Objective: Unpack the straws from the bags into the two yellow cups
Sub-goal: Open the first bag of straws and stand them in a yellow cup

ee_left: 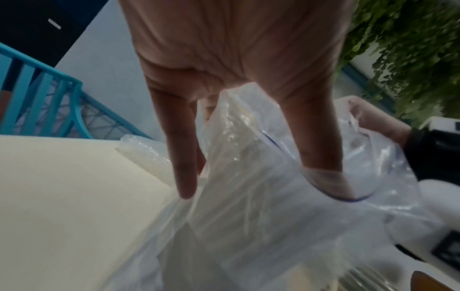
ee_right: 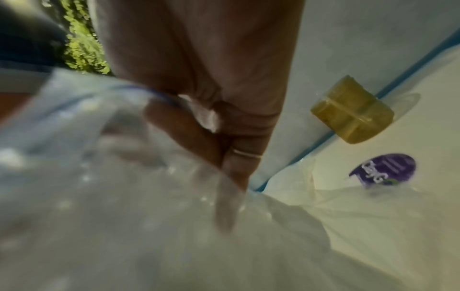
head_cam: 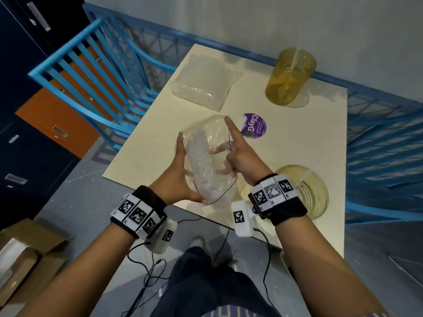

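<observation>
The clear zip-top plastic bag of clear straws [head_cam: 206, 161], held mid-frame above the cream desk [head_cam: 286, 156], looks light, crinkly and slippery — best held at its rim. The left hand [head_cam: 177, 177] pinches the mouth; the right hand [head_cam: 240, 154] reaches inside, its grip hidden. A second full bag [head_cam: 206, 83] lies beyond. The far translucent yellow plastic cup [head_cam: 289, 76] holds one straw; the near yellow cup [head_cam: 306, 191] looks empty.
</observation>
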A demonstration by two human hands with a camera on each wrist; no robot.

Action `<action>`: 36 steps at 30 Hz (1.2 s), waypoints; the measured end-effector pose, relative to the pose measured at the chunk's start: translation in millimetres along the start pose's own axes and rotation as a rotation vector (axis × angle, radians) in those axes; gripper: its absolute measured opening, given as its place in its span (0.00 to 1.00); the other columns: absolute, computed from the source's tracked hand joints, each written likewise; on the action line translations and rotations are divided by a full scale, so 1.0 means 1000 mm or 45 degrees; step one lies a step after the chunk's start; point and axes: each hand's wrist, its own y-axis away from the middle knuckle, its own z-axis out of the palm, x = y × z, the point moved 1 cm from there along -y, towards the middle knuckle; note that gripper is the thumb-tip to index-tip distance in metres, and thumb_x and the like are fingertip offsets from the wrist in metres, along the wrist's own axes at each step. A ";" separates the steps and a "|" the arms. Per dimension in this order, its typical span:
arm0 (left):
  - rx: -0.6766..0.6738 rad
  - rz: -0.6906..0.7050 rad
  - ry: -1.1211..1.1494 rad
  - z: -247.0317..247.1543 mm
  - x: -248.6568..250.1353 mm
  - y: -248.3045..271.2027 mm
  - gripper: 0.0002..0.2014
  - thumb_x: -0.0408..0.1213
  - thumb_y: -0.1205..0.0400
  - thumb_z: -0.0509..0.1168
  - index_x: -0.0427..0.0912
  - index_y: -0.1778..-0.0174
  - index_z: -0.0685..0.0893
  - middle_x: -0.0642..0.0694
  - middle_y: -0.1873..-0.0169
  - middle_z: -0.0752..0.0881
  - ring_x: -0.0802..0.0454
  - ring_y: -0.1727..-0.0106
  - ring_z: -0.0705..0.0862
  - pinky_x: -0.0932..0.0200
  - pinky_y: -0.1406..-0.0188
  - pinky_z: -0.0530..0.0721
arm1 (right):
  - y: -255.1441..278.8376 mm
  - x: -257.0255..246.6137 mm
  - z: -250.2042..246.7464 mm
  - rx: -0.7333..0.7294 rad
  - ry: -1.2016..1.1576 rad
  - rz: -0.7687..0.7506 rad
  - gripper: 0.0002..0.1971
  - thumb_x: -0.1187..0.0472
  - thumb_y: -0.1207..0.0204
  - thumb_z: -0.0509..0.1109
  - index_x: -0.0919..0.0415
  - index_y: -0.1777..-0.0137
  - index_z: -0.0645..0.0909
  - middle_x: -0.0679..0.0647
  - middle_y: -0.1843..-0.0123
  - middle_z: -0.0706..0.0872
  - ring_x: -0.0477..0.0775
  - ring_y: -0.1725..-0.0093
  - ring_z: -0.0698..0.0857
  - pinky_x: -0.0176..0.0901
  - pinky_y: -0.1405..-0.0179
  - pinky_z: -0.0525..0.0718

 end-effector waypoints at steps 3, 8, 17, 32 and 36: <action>-0.008 -0.062 -0.030 -0.009 -0.007 -0.004 0.77 0.36 0.45 0.85 0.59 0.24 0.23 0.55 0.19 0.51 0.53 0.29 0.71 0.82 0.49 0.73 | -0.009 0.007 -0.005 -0.045 0.108 0.088 0.50 0.78 0.32 0.58 0.33 0.21 0.43 0.65 0.58 0.83 0.50 0.78 0.77 0.44 0.77 0.80; -0.050 -0.254 0.047 -0.012 -0.025 -0.014 0.75 0.36 0.43 0.84 0.57 0.24 0.23 0.41 0.21 0.58 0.46 0.34 0.76 0.57 0.39 0.75 | -0.018 0.034 -0.010 0.118 -0.162 0.276 0.40 0.71 0.30 0.62 0.37 0.22 0.59 0.63 0.55 0.81 0.53 0.72 0.78 0.39 0.76 0.79; 0.158 -0.239 0.226 -0.001 -0.023 -0.016 0.80 0.52 0.52 0.84 0.56 0.26 0.21 0.46 0.19 0.54 0.47 0.34 0.77 0.55 0.39 0.80 | 0.023 0.020 0.013 0.184 0.210 0.309 0.15 0.45 0.26 0.68 0.57 0.56 0.75 0.60 0.60 0.87 0.61 0.72 0.89 0.54 0.66 0.87; 0.111 -0.082 0.211 0.027 -0.030 -0.006 0.78 0.37 0.47 0.86 0.64 0.26 0.23 0.61 0.27 0.57 0.55 0.29 0.71 0.48 0.39 0.82 | 0.014 0.042 0.009 0.521 0.256 -0.352 0.34 0.71 0.33 0.63 0.54 0.24 0.64 0.59 0.26 0.67 0.51 0.27 0.67 0.32 0.26 0.64; 0.095 -0.003 0.249 0.033 -0.027 -0.006 0.75 0.31 0.45 0.85 0.70 0.29 0.25 0.61 0.29 0.59 0.61 0.27 0.66 0.55 0.42 0.79 | -0.003 0.024 -0.010 0.425 0.241 -0.485 0.30 0.81 0.33 0.59 0.53 0.35 0.77 0.57 0.22 0.63 0.48 0.23 0.62 0.13 0.32 0.58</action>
